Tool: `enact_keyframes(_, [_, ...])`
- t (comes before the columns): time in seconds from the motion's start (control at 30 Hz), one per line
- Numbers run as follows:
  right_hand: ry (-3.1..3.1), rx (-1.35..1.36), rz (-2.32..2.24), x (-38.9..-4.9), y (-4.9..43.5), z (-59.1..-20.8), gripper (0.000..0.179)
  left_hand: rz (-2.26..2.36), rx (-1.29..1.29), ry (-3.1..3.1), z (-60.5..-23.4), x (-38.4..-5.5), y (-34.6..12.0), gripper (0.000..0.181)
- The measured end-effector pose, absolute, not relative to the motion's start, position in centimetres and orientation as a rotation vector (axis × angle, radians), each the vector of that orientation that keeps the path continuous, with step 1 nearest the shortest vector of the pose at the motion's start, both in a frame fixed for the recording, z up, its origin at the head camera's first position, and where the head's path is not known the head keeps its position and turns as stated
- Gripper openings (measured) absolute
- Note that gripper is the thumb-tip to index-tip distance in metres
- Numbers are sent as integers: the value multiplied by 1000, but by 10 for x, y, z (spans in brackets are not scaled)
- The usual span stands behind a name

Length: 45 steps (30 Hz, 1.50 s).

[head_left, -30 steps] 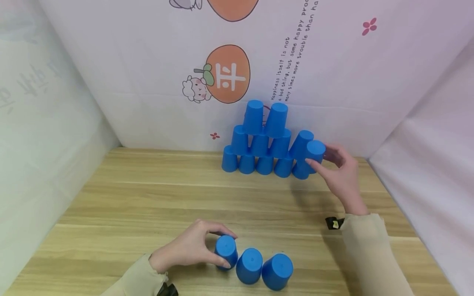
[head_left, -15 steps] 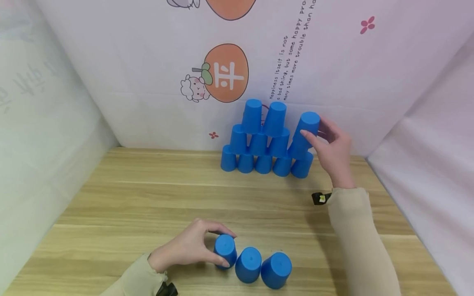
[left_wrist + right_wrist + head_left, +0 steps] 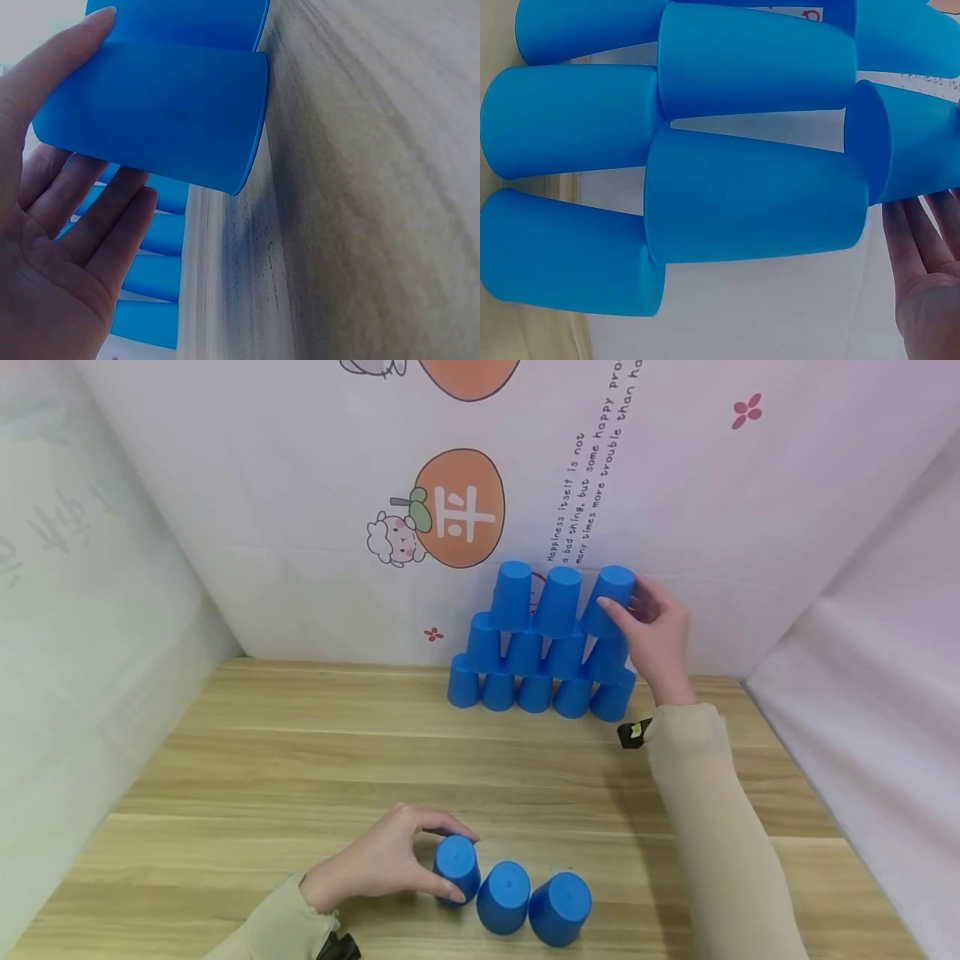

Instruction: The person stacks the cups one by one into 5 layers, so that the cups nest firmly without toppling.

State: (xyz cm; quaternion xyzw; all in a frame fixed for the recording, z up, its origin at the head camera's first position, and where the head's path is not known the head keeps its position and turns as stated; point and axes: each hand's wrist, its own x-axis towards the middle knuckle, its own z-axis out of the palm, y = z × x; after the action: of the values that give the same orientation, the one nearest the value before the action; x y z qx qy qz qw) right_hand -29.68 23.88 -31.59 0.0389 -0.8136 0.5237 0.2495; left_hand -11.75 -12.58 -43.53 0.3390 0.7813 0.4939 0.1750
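At the back of the table stands a tiered wall of upside-down blue cups (image 3: 535,691). My right hand (image 3: 658,639) holds one blue cup (image 3: 609,597) by its sides, at the right end of the third tier. In the right wrist view, that cup's rim (image 3: 868,142) is at the top of the second-tier cups; whether its weight rests there I cannot tell. Near the front, my left hand (image 3: 386,856) holds another upside-down cup (image 3: 456,864) between thumb and fingers, its base end up. Beside it on the right are two more cups, a middle one (image 3: 504,897) and an outer one (image 3: 560,908).
A white printed cloth (image 3: 337,593) hangs close behind the cup wall, with white side sheets (image 3: 862,677) at left and right. Bare wooden tabletop (image 3: 360,760) lies between the front cups and the wall. A black strap (image 3: 633,732) is at the right wrist.
My right hand has raised its cup from in front of the second tier's right end up and leftward to the third tier. The left hand has stayed in place on its cup.
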Motion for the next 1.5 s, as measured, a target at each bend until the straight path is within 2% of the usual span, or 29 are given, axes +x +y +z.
enact_keyframes(0.63, [-2271, 96, 1440, -303, 240, -321, 73, 1400, 969, 2213, -438, -116, -126, 58])
enact_keyframes(0.8, [-2246, 100, 1386, -286, 246, -318, 77, 1374, 982, 2207, -442, -118, -128, 62])
enact_keyframes(1.07, [-2232, 199, 1311, -253, 255, -315, 66, 1385, 870, 2303, -434, -126, -133, 65])
enact_keyframes(1.23, [-2326, 293, 1271, -231, 254, -321, 63, 1489, 821, 2422, -414, -138, -135, 61])
enact_keyframes(1.5, [-2526, 520, 1182, -199, 247, -348, 60, 1675, 930, 2583, -374, -164, -125, 60])
